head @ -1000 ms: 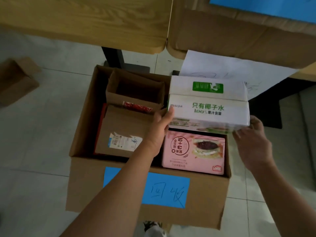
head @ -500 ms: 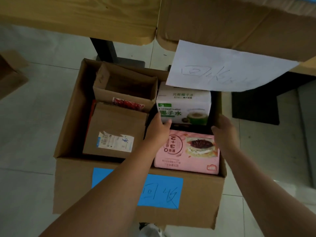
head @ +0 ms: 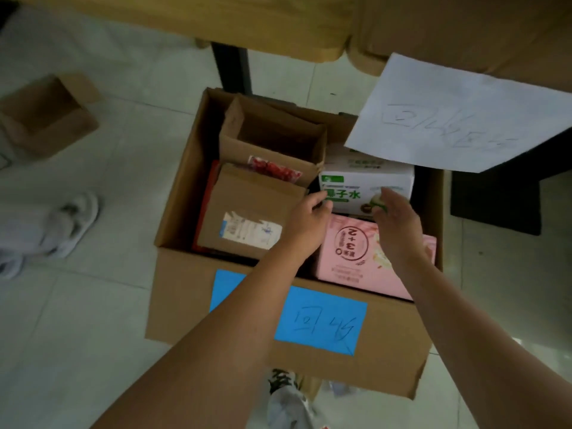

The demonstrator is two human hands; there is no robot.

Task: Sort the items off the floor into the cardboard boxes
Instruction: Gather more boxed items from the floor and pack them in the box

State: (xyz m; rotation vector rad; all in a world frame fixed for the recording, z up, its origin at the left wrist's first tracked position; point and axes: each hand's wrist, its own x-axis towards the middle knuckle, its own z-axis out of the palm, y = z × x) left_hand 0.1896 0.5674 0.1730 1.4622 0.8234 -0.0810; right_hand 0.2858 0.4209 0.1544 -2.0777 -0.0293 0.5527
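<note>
**Carton in the box, placement step about done**

The white-and-green carton (head: 365,178) sits inside the big cardboard box (head: 185,305), in the far right corner. It is just behind the pink box (head: 349,261) and beside the brown parcel (head: 247,212).

The right hand (head: 399,227) hovers over its front face, fingers (head: 385,193) straight and released, gripping nothing. The left hand (head: 306,221) is at the carton's near-left corner with fingers curled; I cannot tell if they pinch it or just rest there.

This reads as the drop-off for this item. The next move likely needs both hands lifted clear, then a reach to the floor (head: 93,335). The small open box (head: 46,119) on the left looks like a candidate.
</note>
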